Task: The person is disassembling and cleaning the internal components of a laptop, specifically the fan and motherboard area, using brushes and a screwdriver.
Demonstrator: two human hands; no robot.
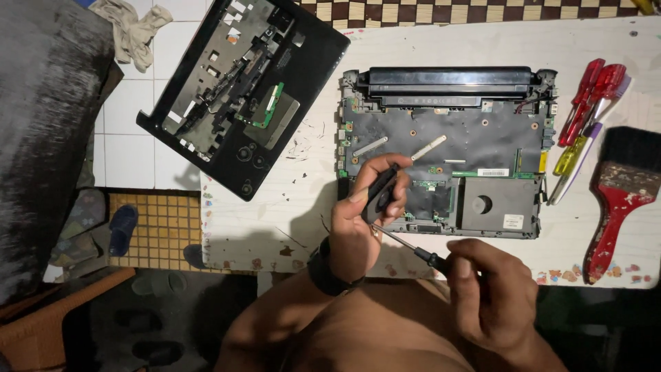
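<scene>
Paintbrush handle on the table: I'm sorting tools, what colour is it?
Red, worn and flecked with pale paint; the paintbrush has black bristles. Head view, far right.

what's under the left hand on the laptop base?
The left hand holds a small black part over the open laptop base; green circuit board shows beside it. The screwdriver tip goes under the hand, hidden, as is the board directly below.

Screwdrivers right of laptop base

Two bare hands, bare forearms, black wristband on left wrist
</scene>
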